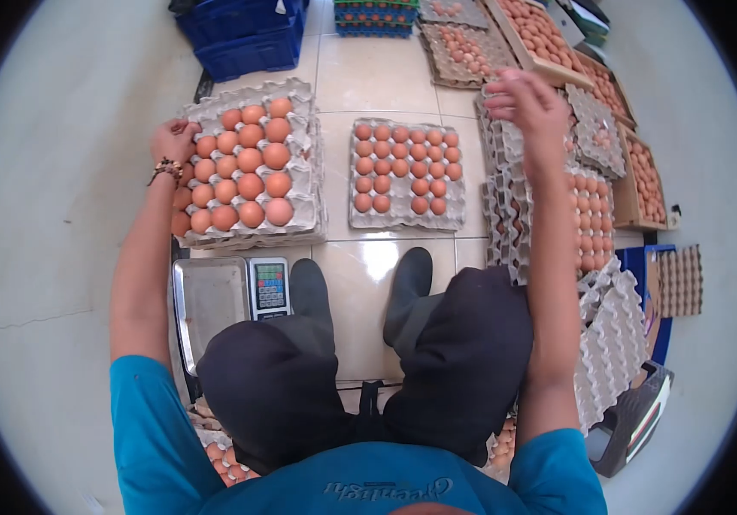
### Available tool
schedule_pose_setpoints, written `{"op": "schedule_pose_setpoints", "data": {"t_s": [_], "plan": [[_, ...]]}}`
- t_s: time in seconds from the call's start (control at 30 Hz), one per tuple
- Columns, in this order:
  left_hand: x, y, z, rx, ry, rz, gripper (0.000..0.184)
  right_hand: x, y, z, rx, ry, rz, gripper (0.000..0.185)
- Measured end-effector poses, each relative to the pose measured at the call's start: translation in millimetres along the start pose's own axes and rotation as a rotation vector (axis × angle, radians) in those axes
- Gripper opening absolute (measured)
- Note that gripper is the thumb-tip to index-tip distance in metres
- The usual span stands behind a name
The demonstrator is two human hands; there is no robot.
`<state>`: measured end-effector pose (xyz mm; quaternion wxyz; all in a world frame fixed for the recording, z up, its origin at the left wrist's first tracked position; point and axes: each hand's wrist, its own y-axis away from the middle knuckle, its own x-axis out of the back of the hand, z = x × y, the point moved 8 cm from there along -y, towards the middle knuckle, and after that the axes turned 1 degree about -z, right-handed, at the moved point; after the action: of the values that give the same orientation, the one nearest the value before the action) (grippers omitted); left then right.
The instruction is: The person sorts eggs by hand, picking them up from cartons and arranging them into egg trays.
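My left hand (177,141) is at the left edge of a stack of grey pulp egg trays, its fingers curled inward. Whatever lies inside those fingers is hidden. Brown eggs (250,160) fill much of the top egg tray (301,184), while cups along its far and right sides hold none. Over the stacks on the right, my right hand (530,107) is raised with its fingers stretched out and nothing visible in them. Between my hands, a single egg tray (408,219) lies on the floor, mostly filled with brown eggs, with gaps in its nearer middle cups.
A digital scale (269,287) with a metal pan (214,300) stands by my left boot (310,287). Blue crates (252,43) are at the far left. Wooden boxes of eggs (643,182), stacked trays (506,206) and tilted bare trays (613,343) line the right side.
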<state>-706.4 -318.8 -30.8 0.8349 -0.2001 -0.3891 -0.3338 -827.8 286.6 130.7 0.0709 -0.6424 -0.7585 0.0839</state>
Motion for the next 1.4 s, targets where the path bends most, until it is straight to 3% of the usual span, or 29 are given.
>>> {"op": "schedule_pose_setpoints", "data": {"t_s": [0.03, 0.07, 0.1, 0.17, 0.23, 0.27, 0.3, 0.37, 0.43, 0.5, 0.63, 0.73, 0.87, 0.9, 1.0, 1.13, 1.3, 1.4], "plan": [[0.0, -0.7, -1.5, 0.036, -0.002, -0.03, 0.035, 4.8, -2.3, 38.3, -0.065, -0.004, 0.024, 0.025], [9.3, 5.5, 15.9, -0.074, -0.028, 0.054, 0.032, 7.9, 1.0, 83.4, -0.127, -0.02, 0.028, 0.021], [19.0, 18.9, 38.2, -0.183, -0.055, 0.14, 0.03, 14.5, 7.6, 134.5, -0.161, 0.166, 0.036, 0.019], [36.9, 62.4, 96.2, -0.404, 0.053, 0.272, 0.023, -3.8, 31.6, 236.3, -0.229, 0.52, -0.236, 0.02], [39.3, 107.1, 140.8, -0.399, 0.259, 0.112, 0.02, -35.5, 74.9, 297.2, -0.276, 0.674, -0.399, 0.023], [47.6, 137.4, 170.0, -0.483, 0.087, 0.078, 0.022, -47.7, 92.6, 326.2, -0.277, 0.728, -0.434, 0.023], [51.3, 167.3, 189.8, -0.564, -0.089, 0.044, 0.025, -61.0, 104.7, 328.6, -0.268, 0.827, -0.476, 0.024], [63.6, 213.7, 198.6, -0.682, 0.077, 0.106, 0.031, -84.3, 117.3, 324.7, -0.24, 1.023, -0.56, 0.026], [62.8, 244.0, 188.6, -0.335, 0.221, -0.222, 0.029, -100.0, 115.2, 308.6, -0.115, 1.097, -0.578, 0.029], [66.7, 273.0, 180.7, -0.217, 0.157, -0.409, 0.02, -106.6, 116.3, 308.9, -0.051, 1.117, -0.607, 0.037], [86.6, 308.0, 213.4, -0.395, 0.083, -0.503, 0.016, -109.3, 102.8, 332.9, -0.019, 1.052, -0.697, 0.022], [95.5, 316.5, 235.9, -0.412, 0.105, -0.512, 0.018, -85.9, 95.9, 339.9, -0.257, 0.765, -0.601, 0.022], [89.6, 326.8, 265.4, -0.482, 0.147, -0.547, 0.025, -67.8, 103.8, 359.0, -0.81, -0.373, -0.173, 0.021], [85.5, 329.3, 271.7, -0.499, 0.144, -0.571, 0.026, -73.6, 102.7, 354.9, -0.807, -0.447, -0.201, 0.024], [70.5, 332.3, 284.6, -0.503, 0.225, -0.555, 0.027, -97.0, 100.4, 342.8, -0.677, 0.092, -0.514, 0.024], [49.3, 332.8, 271.3, -0.423, 0.261, -0.574, 0.023, -136.9, 114.3, 314.3, -0.075, 1.066, -0.671, 0.036], [45.1, 331.8, 256.6, -0.439, 0.135, -0.554, 0.022, -147.0, 115.7, 326.8, -0.131, 1.081, -0.694, 0.044], [40.8, 328.4, 255.9, -0.386, 0.171, -0.584, 0.02, -125.4, 112.0, 313.7, -0.161, 0.763, -0.57, 0.038]]}}
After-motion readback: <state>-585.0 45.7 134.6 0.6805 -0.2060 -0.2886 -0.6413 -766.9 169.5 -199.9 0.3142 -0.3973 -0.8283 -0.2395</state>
